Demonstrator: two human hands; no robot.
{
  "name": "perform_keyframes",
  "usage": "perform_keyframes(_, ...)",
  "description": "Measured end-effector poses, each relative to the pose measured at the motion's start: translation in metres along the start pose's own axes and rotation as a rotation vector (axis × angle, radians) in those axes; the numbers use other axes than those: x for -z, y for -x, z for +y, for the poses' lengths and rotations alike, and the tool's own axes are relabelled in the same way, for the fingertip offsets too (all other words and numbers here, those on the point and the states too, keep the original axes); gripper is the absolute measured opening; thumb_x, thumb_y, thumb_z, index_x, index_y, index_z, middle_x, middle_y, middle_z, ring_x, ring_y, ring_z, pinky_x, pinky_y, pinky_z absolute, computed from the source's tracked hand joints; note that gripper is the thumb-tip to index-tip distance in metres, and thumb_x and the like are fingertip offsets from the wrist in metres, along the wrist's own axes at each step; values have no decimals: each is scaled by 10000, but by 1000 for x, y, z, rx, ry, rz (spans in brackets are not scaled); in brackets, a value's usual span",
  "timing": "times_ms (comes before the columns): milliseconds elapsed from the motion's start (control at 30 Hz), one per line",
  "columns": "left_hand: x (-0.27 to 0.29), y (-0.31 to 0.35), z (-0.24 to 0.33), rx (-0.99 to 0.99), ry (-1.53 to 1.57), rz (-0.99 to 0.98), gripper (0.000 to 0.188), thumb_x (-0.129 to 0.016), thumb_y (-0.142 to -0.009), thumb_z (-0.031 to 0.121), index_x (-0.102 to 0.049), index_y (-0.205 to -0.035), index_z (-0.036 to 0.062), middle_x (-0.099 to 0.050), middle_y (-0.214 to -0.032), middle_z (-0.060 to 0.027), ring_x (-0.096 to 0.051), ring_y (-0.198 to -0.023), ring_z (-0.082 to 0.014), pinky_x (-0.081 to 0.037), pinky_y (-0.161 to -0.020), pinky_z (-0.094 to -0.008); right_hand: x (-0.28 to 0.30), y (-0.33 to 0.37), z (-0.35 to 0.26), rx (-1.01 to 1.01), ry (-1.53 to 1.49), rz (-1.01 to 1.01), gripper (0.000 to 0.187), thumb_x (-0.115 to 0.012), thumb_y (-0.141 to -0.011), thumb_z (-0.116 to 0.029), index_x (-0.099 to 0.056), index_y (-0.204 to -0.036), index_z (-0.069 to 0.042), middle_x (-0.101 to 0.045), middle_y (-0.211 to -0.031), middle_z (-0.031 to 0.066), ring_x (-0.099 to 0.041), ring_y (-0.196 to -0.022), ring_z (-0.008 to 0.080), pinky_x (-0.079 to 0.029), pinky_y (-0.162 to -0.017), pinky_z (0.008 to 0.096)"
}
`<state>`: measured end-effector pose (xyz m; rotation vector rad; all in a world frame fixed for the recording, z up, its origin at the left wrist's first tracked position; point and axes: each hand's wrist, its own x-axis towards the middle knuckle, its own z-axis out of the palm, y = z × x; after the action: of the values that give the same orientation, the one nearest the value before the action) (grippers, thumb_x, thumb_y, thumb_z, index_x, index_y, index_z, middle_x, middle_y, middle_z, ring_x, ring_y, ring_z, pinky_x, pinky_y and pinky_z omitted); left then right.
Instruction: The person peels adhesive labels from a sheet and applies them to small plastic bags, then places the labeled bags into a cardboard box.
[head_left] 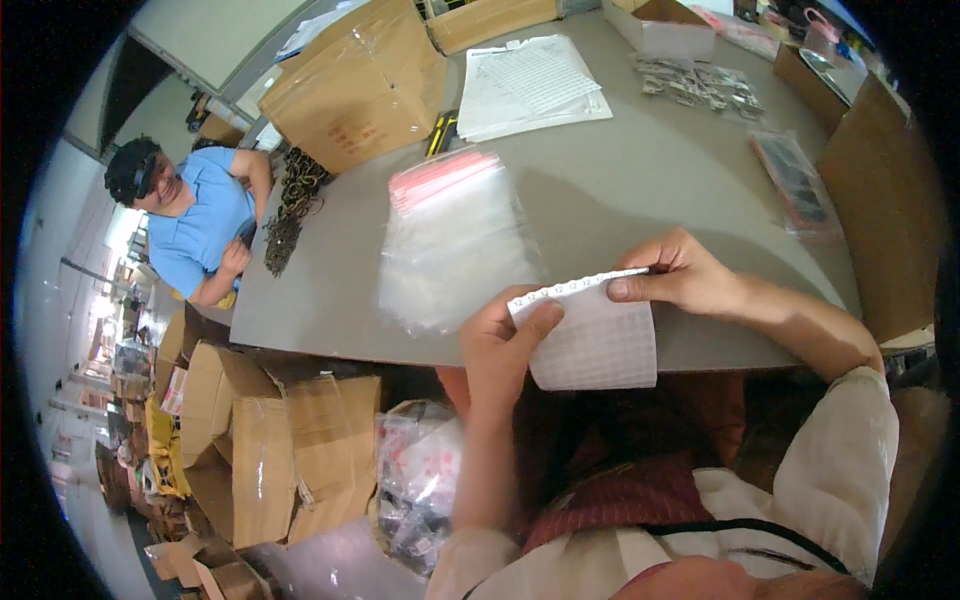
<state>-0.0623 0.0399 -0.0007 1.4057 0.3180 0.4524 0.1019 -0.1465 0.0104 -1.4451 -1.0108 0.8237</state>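
Note:
Over the front edge of the table I hold a white sheet of small labels (597,345) between both hands. Its top edge is bent over and shows a row of small printed labels. My left hand (500,335) pinches the sheet's left end, thumb on the near face. At the top right corner my right hand (680,277) grips it between thumb and fingers. Just beyond my left hand lies a stack of clear zip bags (455,245) with red-striped tops.
A cardboard box (360,95), a paper stack (530,88) and a yellow-black cutter (441,133) lie farther back. Small metal parts (700,85) and a filled clear bag (795,180) are at right. A person in blue (205,220) sits left by dark chains (295,195). Open cartons (265,470) stand below.

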Motion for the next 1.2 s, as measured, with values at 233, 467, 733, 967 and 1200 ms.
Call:
perform_keyframes(233,13,-7,-15,-31,-166,6,206,-769,-899,148,-730,-1025,-10,-696,-834,7,-581,-745,-64,-487,-684,-241,13,-13,-21,-48,132,-38,252,-708,-969,-167,-697,-1143,14,-711,-1006,33,-619,-939,88,-510,-813,270)
perform_keyframes(467,12,-12,-16,-211,-415,-144,273,-760,-869,208,-722,-1101,70,-667,-759,-143,-557,-633,-144,-480,-631,-317,-3,-131,-23,468,756,-76,324,-720,-918,-218,-680,-1189,-46,-643,-1268,155,-619,-1155,291,-491,-996,391)
perform_keyframes(733,12,-5,-17,-133,-440,-181,254,-735,-904,215,-716,-1081,35,-740,-877,-87,-636,-777,-110,-522,-733,-302,-61,-250,19,533,1359,-289,742,-434,-988,-649,-385,-1548,-165,-287,-1631,175,-161,-1546,356,-17,-1238,579)
perform_keyframes(967,17,7,-24,-390,-340,-93,227,-732,-922,185,-713,-1074,17,-736,-868,-71,-637,-789,-104,-518,-733,-280,-16,-187,13,561,1345,-332,729,-459,-1001,-601,-357,-1563,-149,-254,-1649,162,-157,-1549,347,-19,-1244,562)
perform_keyframes(1200,3,-14,-13,-82,-361,103,247,-729,-926,181,-710,-1117,24,-662,-759,-65,-514,-686,-84,-477,-650,-285,26,-152,33,649,1110,29,454,-601,-1010,-263,-529,-1421,-84,-486,-1505,158,-435,-1405,334,-315,-1188,481)
